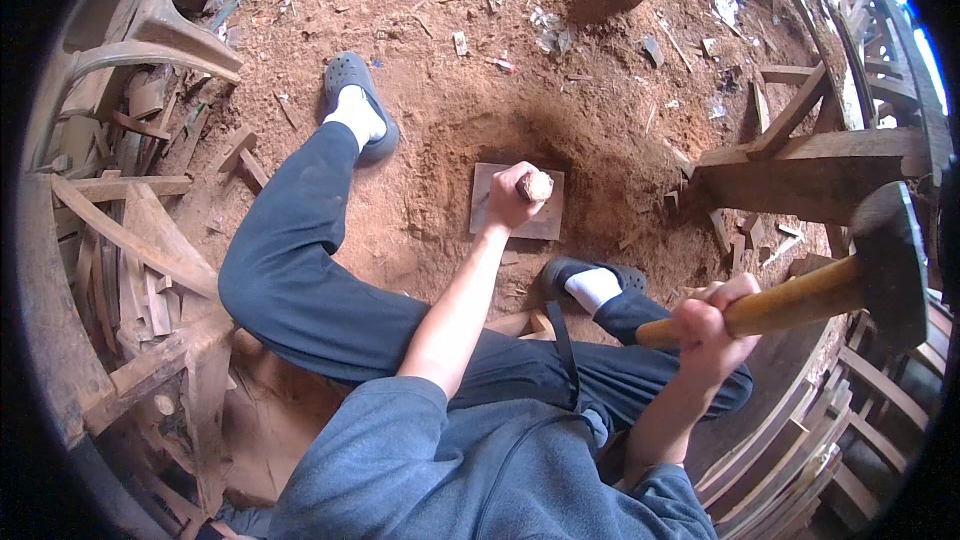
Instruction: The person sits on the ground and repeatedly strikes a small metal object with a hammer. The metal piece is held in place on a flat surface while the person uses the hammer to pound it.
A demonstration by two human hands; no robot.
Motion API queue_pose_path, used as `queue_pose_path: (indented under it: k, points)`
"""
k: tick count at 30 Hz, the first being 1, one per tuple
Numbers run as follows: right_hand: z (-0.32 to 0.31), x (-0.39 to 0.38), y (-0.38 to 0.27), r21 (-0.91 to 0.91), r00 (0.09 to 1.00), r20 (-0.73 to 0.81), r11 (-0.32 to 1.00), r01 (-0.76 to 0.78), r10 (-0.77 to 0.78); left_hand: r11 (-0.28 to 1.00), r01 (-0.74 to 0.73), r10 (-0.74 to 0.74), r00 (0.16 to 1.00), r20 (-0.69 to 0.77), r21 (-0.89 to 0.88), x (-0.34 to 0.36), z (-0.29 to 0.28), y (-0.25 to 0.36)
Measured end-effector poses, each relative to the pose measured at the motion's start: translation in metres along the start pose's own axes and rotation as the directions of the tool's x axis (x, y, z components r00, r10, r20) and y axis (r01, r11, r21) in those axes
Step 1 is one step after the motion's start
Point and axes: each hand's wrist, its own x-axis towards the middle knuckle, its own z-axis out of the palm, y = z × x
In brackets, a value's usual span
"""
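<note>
Blue sweatshirt [480, 470] fills the bottom of the view, closest to the lens, with both bare forearms reaching out from it.

Far left, a stack of curved wooden slats and offcuts [130, 240] lies piled beside a pale plastic chair [160, 30]. The left leg in dark trousers [300, 270] stretches across the dirt floor [450, 90], ending in a white sock and a grey clog [355, 100].

At centre, the left hand [512, 198] has its fingers wrapped tight around a short wooden peg [537, 185], held upright on a small square board [545, 220] that lies flat on the dirt. The peg's pale top shows just above the fist, so very little of it stands clear of the knuckles.

To the right, the right hand [705, 325] is clenched around the yellow wooden handle of a heavy hammer [885, 260], whose dark head is raised well away from the peg, out near the stacked frames [800, 170].

Judging from this, the main danger is a blow that lands off centre: with the fist so close under the peg's top, a glancing strike would likely catch the thumb or knuckles. The board sits on loose soil, so it could tip or skid and throw the peg sideways. The right foot [590, 285] rests just beside the board, within reach of a missed swing.
</note>
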Motion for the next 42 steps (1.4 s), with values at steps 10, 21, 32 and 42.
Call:
queue_pose_path:
  k: [10,21,32,42]
  points:
    - [0.009,-0.034,0.137,-0.503,0.936,0.102,0.829,-0.243,0.336,0.999,0.036,-0.037,0.999,0.028,0.035,-0.005,0.007,0.003]
    - [0.015,-0.028,0.154,-0.689,0.798,0.175,0.651,-0.319,0.576,1.0,0.022,-0.022,1.0,-0.017,-0.001,-0.005,0.005,-0.001]
    - [0.016,-0.036,0.148,-0.713,0.737,0.163,0.595,-0.372,0.656,0.999,0.013,-0.014,0.999,-0.043,-0.035,-0.003,0.001,-0.005]
    - [0.017,-0.023,0.141,-0.75,0.75,0.198,0.59,-0.299,0.631,0.999,-0.045,0.046,0.994,-0.104,0.009,-0.003,0.002,-0.014]
